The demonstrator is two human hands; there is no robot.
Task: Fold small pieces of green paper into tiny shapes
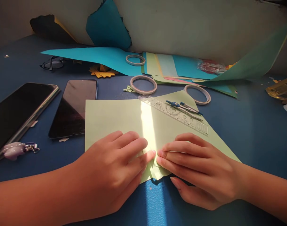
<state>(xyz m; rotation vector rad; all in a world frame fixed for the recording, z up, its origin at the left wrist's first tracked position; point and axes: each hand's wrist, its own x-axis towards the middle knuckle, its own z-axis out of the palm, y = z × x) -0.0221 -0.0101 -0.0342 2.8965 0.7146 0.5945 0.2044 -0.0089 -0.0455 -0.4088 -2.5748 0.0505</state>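
A large light green sheet [110, 116] lies on the blue table. Over its front edge my left hand [121, 160] rests with curled fingers, its index fingertip pressing a small folded green piece [155, 161] in a strip of sunlight. From the other side my right hand [202, 169] touches the same piece with its fingertips, the fingers held together and the thumb apart below. My palms hide part of the paper. On the sheet's right side lie a clear ruler [181, 116] and a compass [184, 110].
Two phones [23, 110] lie at the left, with a purple charm [15, 150] by the nearer one. Tape rolls [143, 85] sit behind the sheet. Farther back are blue paper [98, 56], an orange folded piece [103, 71] and glasses [54, 64].
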